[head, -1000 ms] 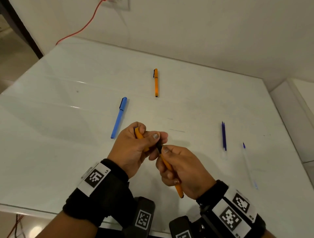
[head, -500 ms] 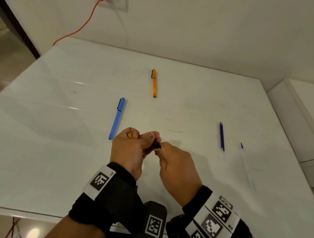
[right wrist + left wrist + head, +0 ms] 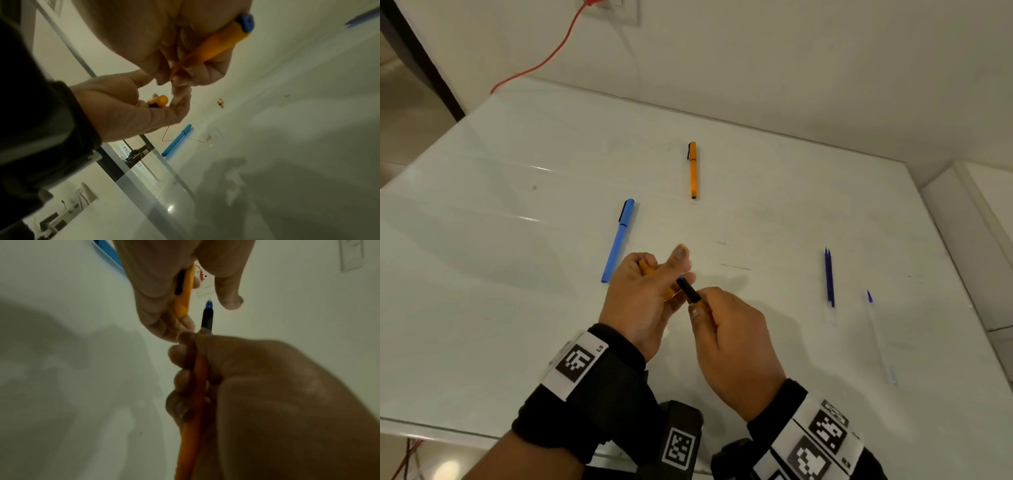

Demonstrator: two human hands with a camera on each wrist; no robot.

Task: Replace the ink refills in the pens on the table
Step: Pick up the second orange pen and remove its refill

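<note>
Holding the removed orange plastic cap point(image 3: 183, 293) in curled fingers, the left hand point(image 3: 643, 301) keeps its thumb raised. Just beside it, the right hand point(image 3: 736, 342) grips the uncapped orange pen barrel point(image 3: 197, 386), black tip section exposed. A loose grip may let the cap roll off the glossy white table point(image 3: 482, 274). Spare blue ink refills point(image 3: 829, 277) lie well apart at right.

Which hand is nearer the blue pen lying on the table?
Left. The left hand sits just right of the blue pen, near its lower tip. The right hand is farther right and nearer the person, beyond the left hand.
</note>
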